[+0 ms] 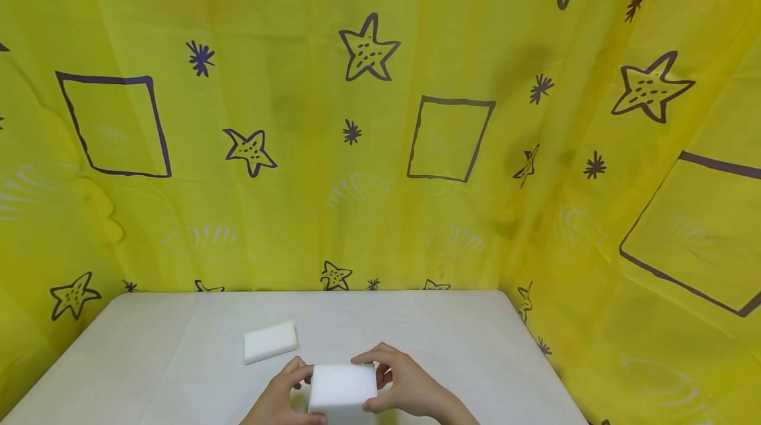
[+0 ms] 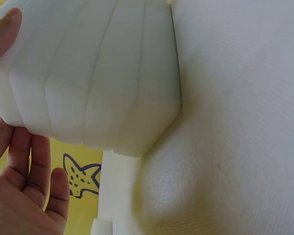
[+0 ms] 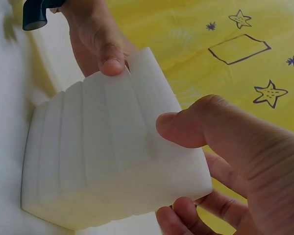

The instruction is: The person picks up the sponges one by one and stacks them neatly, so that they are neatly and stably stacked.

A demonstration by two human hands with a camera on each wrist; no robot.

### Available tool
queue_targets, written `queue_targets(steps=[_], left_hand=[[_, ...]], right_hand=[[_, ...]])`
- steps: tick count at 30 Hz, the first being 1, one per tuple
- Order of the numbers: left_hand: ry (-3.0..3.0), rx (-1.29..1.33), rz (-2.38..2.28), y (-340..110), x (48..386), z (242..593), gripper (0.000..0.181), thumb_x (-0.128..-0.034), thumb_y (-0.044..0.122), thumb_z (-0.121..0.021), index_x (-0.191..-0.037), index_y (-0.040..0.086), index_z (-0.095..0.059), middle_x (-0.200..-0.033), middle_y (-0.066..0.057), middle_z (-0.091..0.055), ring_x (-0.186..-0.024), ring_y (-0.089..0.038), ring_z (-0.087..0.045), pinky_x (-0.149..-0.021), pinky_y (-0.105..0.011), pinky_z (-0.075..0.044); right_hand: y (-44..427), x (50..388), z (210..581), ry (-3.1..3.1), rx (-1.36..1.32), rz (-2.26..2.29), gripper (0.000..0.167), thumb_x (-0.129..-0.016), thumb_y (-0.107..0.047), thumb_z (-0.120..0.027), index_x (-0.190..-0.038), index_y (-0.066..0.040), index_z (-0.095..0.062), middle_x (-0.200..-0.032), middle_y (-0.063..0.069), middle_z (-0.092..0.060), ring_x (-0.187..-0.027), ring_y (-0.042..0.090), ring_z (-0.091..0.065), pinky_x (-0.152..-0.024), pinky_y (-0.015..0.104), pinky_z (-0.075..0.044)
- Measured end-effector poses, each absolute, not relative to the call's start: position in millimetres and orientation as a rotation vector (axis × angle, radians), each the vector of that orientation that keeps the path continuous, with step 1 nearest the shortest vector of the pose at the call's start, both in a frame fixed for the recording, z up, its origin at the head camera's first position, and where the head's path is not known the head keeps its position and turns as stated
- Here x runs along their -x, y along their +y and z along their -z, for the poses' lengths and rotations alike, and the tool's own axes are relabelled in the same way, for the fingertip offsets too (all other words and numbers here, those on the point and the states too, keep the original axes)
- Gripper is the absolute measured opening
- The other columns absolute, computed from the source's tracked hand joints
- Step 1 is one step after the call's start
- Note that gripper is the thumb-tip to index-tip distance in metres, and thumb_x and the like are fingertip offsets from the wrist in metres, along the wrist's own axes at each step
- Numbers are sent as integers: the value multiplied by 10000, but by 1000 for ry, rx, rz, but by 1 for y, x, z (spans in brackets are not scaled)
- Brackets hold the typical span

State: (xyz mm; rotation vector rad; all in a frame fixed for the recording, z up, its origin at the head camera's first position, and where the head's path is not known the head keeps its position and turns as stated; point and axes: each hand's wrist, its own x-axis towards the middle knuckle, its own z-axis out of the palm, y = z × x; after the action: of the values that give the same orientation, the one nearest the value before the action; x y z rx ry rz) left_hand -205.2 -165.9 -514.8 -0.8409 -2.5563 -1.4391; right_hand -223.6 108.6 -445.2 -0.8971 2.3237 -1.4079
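A stack of several white foam sponges (image 3: 98, 142) stands on the white-covered table near its front edge. My right hand (image 1: 410, 382) pinches the top sponge (image 3: 181, 169) between thumb and fingers, on its right side. That top sponge sits slightly askew, with a narrow gap at one end in the right wrist view. My left hand (image 1: 281, 395) holds the upper part of the stack from the left, its thumb on the near side and its fingers on the far side. Behind and left of the stack, a single white sponge (image 1: 270, 343) lies flat.
The table (image 1: 178, 359) has a pale cover. A yellow curtain (image 1: 297, 213) with drawn stars and fish stands behind it and along both sides. Part of a dark band (image 3: 35, 19) shows by the left wrist.
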Motion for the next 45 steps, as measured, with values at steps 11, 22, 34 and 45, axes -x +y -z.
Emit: queue_targets(steps=[11,22,34,45], left_hand=[[-2510,882,1396,-165,205,516,527,-746,261,-869,-1180,62,-646,-970,113,-464,-924,5,-457,-702,-239,-382],[-2492,883,1396,-165,203,514,506,-735,257,-875,-1166,89,-668,-960,130,-470,-914,-2,-457,-689,-230,-340],[-2477,923,1376,-171,201,511,606,-735,279,-874,-1272,119,-644,-984,85,-498,-957,-38,-510,-750,-240,-415],[-2428,687,1263,-197,207,502,574,-734,194,-856,-1270,153,-654,-928,41,-523,-917,-122,-551,-741,-298,-437]], right_hand=[[112,220,456,2349,919,1452,498,-752,-130,-838,-1217,-155,-660,-1081,-33,-564,-779,35,-526,-742,236,-516],[114,220,462,2396,954,1432,483,-766,-204,-834,-1224,-184,-683,-1048,-77,-561,-790,29,-509,-739,237,-496],[115,219,462,2399,977,1425,493,-773,-218,-834,-1239,-156,-685,-987,-78,-536,-796,43,-502,-725,231,-486],[116,219,462,2412,1026,1398,496,-790,-228,-819,-1259,-156,-676,-985,-88,-529,-790,38,-508,-737,260,-489]])
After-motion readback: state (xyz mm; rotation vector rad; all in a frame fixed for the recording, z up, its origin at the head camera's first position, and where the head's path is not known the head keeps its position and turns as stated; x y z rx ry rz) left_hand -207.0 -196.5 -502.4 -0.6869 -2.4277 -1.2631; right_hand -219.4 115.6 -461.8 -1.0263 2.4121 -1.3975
